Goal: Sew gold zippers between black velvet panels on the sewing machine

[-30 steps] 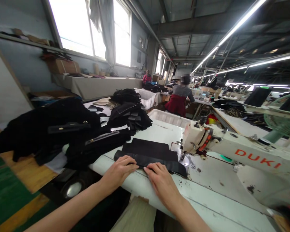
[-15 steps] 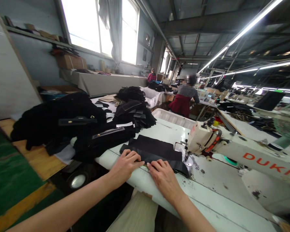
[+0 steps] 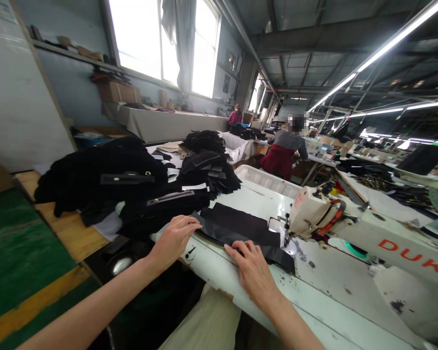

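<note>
A folded black fabric piece (image 3: 241, 224) lies on the white machine table, its right end beside the needle area of a sewing machine (image 3: 306, 214). My left hand (image 3: 175, 238) pinches the left end of the fabric, with fingers closed together. Farther right, my right hand (image 3: 253, 267) grips the near edge, its thumb at the border and its other fingers curled on top. A ruler scale is printed on the table's near edge, below the fabric. The undersides of my fingers are hidden.
Piles of black fabric pieces (image 3: 91, 180) cover the left side, some with dark strips and metal fittings. A white plastic bin (image 3: 251, 174) stands beyond the table. A person in grey and red (image 3: 286, 150) works farther back. The machine arm (image 3: 387, 238) extends right.
My left hand has slid left along the edge to the fabric's left end, away from my right hand. My right hand stays on the near edge. The view has shifted slightly.
</note>
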